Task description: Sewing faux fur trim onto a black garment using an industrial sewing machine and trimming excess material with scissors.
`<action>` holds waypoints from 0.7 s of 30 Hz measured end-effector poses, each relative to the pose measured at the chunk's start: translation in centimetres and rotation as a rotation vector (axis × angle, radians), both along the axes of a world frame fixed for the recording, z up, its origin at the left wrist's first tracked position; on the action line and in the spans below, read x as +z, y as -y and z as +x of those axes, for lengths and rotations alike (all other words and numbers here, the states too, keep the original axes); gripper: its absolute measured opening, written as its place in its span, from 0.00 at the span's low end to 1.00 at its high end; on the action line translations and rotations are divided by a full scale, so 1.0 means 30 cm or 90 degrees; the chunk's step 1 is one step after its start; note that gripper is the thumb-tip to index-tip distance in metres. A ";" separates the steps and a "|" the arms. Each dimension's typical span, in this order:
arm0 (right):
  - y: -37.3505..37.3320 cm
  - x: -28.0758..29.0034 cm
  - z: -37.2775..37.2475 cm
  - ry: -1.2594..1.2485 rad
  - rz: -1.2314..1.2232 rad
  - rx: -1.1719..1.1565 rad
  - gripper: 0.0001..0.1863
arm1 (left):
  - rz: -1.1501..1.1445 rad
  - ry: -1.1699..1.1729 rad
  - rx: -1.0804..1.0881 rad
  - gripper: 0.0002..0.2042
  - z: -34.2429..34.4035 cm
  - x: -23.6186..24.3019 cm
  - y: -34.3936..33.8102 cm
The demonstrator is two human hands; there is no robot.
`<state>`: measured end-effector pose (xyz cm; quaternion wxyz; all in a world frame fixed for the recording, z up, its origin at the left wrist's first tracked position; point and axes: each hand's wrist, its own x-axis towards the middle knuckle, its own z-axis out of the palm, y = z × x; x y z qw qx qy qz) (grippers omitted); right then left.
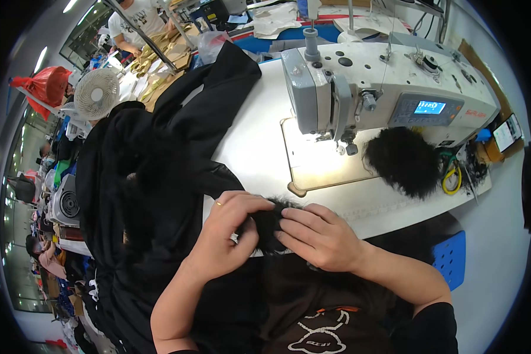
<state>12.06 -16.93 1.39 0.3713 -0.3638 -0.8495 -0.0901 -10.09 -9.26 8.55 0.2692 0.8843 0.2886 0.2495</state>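
Between my two hands, at the front edge of the white sewing table (251, 127), is a small piece of black fur (268, 229). My left hand (233, 227) pinches it from the left, a ring on one finger. My right hand (321, 236) grips its right side with bent fingers. A black garment (159, 159) spreads over the left of the table and hangs down, its end reaching close to my left hand. The sewing machine (389, 88) stands beyond, its lamp lighting the plate under the needle. A larger tuft of black fur (404, 162) lies beneath the machine's arm.
Yellow-handled scissors (452, 179) lie at the table's right end, near a phone (507, 133) propped upright. Below the edge is a blue perforated stool (450, 259). A white fan (97, 94) and red bag (44, 87) stand left. Another person (137, 26) handles tan fabric at the back.
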 end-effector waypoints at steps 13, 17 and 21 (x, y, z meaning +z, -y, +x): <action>-0.008 0.050 0.003 -0.087 -0.203 0.024 0.16 | -0.156 -0.105 -0.049 0.07 0.000 0.028 0.010; -0.001 0.082 -0.004 -0.006 -0.199 -0.008 0.15 | -0.140 -0.176 -0.039 0.10 0.008 0.034 0.023; -0.010 0.074 0.016 -0.041 -0.234 0.019 0.15 | -0.150 -0.165 -0.010 0.11 -0.012 0.034 0.028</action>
